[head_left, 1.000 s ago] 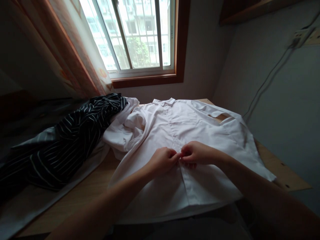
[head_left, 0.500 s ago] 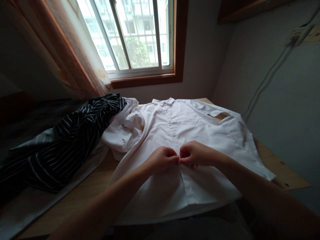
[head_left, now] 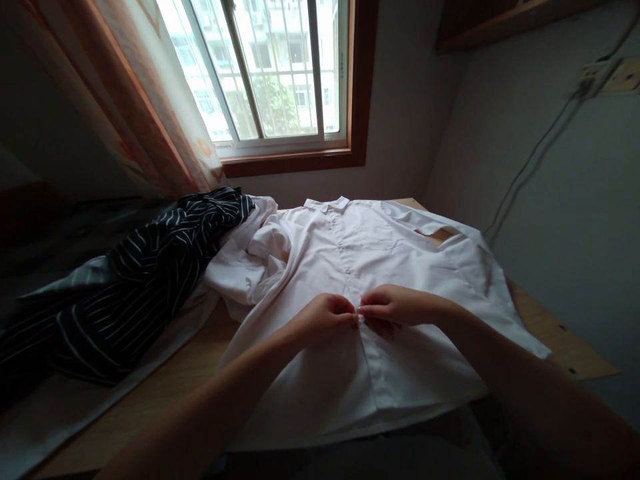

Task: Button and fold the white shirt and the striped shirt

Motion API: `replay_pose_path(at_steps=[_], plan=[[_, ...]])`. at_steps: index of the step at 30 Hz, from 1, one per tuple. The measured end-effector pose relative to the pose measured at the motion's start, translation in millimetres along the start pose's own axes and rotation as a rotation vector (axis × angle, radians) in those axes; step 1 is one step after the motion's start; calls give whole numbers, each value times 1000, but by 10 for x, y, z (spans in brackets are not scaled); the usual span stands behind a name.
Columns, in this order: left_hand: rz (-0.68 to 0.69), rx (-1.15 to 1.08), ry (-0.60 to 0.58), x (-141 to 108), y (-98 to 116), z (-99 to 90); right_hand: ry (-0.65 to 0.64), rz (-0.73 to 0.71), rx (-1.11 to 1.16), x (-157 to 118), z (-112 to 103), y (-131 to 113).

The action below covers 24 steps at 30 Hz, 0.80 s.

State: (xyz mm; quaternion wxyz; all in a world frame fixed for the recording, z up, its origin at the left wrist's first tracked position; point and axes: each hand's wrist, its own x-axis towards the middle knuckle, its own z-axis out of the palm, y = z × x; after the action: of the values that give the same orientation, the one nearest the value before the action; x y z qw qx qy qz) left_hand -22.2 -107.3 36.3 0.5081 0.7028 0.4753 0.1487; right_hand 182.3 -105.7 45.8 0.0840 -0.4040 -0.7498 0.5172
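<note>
A white button-up shirt (head_left: 320, 373) lies spread front side up, its collar toward the window and its hem toward me. Low on the front placket, my left hand (head_left: 327, 317) pinches the fabric edge between thumb and fingers. Just beside it, my right hand (head_left: 395, 307) is closed on the same placket, the fingertips of both almost touching. A small pale spot, perhaps a button, shows between them. Farther up, several buttons run along the placket toward the collar (head_left: 327, 204). The fingers hide part of the fabric they hold.
A black garment with white stripes (head_left: 150, 267) is heaped at the left, over more white cloth. Wooden tabletop (head_left: 555, 333) shows at the right, its corner near the wall. A cord (head_left: 525, 153) runs down from a wall socket. Behind stand a window (head_left: 280, 80) and a curtain (head_left: 150, 113).
My right hand's fingers have shifted slightly and straightened at the placket, and a small pale spot now shows below the fingertips. My left hand stays almost in place.
</note>
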Motion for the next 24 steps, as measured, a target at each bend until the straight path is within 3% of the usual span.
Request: replay_pose_path(at_steps=[7, 11, 15, 24], plan=[[28, -20, 13, 26, -40, 14, 231, -89, -395, -28, 131, -69], [44, -65, 6, 28, -53, 11, 301, -152, -489, -15, 165, -59], [51, 30, -2, 11, -37, -14, 279, -194, -444, 42, 118, -7], [185, 498, 68, -48, 36, -18, 132, -200, -165, 110, 57, 115]])
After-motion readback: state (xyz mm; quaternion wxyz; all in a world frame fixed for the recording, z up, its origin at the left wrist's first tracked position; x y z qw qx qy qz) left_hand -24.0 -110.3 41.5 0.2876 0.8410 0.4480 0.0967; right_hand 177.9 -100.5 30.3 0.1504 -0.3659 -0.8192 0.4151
